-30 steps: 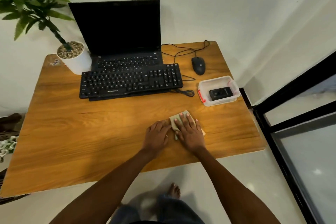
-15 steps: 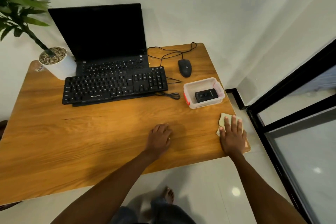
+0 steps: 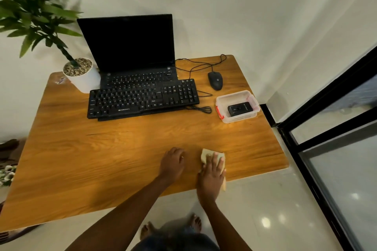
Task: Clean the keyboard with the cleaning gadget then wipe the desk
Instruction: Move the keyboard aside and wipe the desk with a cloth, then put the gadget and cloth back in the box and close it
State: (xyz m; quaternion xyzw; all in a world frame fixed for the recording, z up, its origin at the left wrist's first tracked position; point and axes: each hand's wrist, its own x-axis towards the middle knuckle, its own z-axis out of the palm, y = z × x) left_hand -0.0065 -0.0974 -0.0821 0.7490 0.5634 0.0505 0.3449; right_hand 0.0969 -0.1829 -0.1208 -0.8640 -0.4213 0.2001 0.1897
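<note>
Cloth [image 3: 205, 155] slid left, right hand [image 3: 212, 176] pressing it

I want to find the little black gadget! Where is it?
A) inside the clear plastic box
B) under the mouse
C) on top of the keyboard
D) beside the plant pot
A: the black gadget lies inside the clear plastic box, which sits to the right of the keyboard.

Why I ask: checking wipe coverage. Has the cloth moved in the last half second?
Yes. The cloth under the right hand slid left, from right of the plastic box to left of it.
</note>
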